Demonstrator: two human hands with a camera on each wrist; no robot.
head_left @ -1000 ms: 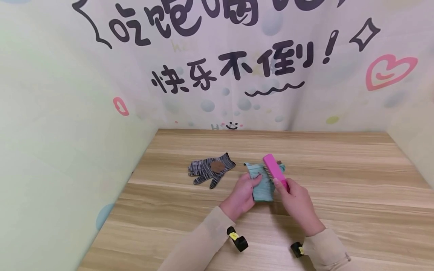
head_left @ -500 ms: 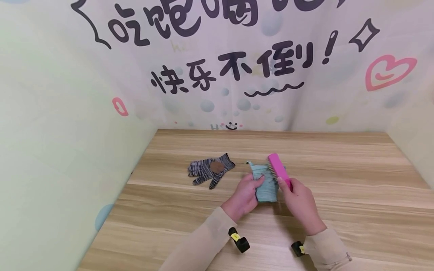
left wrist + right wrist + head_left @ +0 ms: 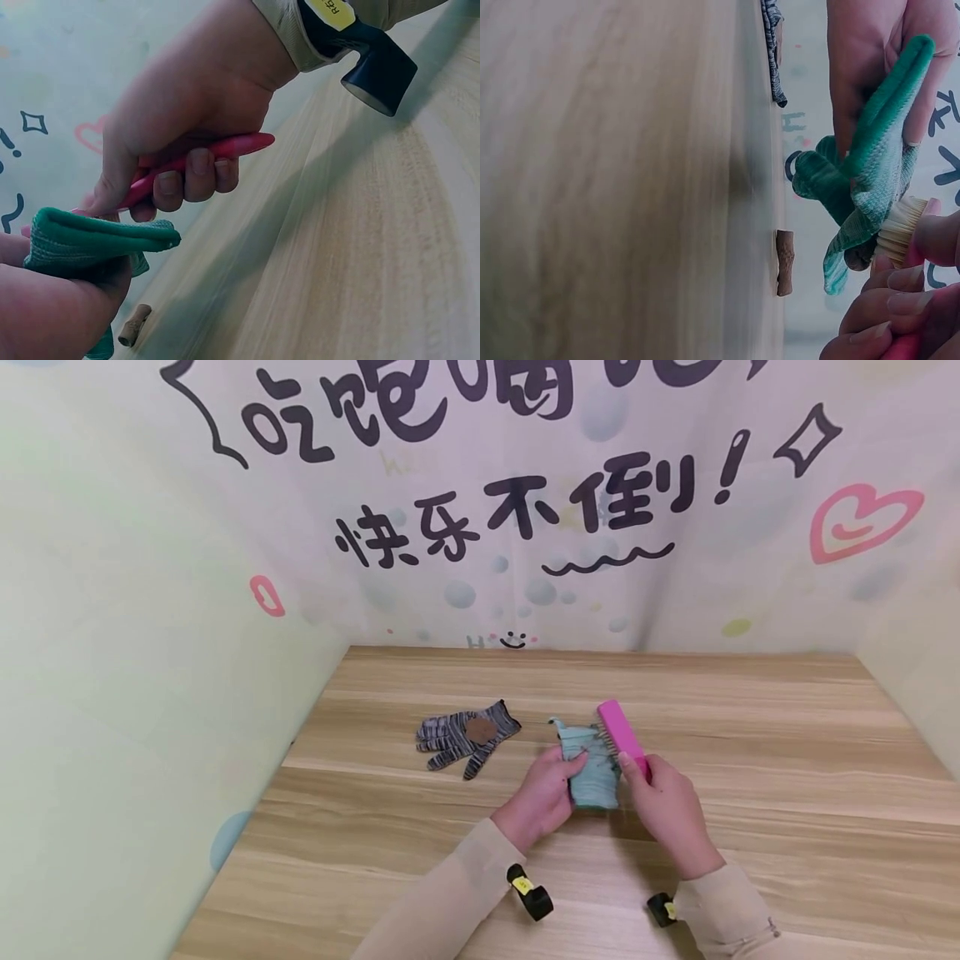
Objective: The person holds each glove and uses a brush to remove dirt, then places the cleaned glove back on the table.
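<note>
One printed backdrop (image 3: 480, 602) behind, wood-grain table (image 3: 300, 860) under your work. Your right hand (image 3: 671, 810) has its fingers wrapped round the handle of the pink brush (image 3: 621, 727), closed with no slack. Your left hand (image 3: 542, 797) pinches the teal glove (image 3: 595, 787): thumb on the upper face, other fingers mostly hidden behind it, can't tell how they lie. Glove is up off the table, between your hands. Grey glove (image 3: 451, 732) lies flat to your left, brown patch (image 3: 481, 730) on it, same place as a second ago.

What changed: over that second, teal glove and brush both slide slightly to your right, and the brown piece (image 3: 784, 262) lying on the table is now out of sight in the head view. Bristles (image 3: 901, 229) stay against the fabric. I read that as you moving cloth and tool together, keeping contact. Dark marks (image 3: 604, 765) still show beside the bristles, so I'd call the brushing unfinished.
</note>
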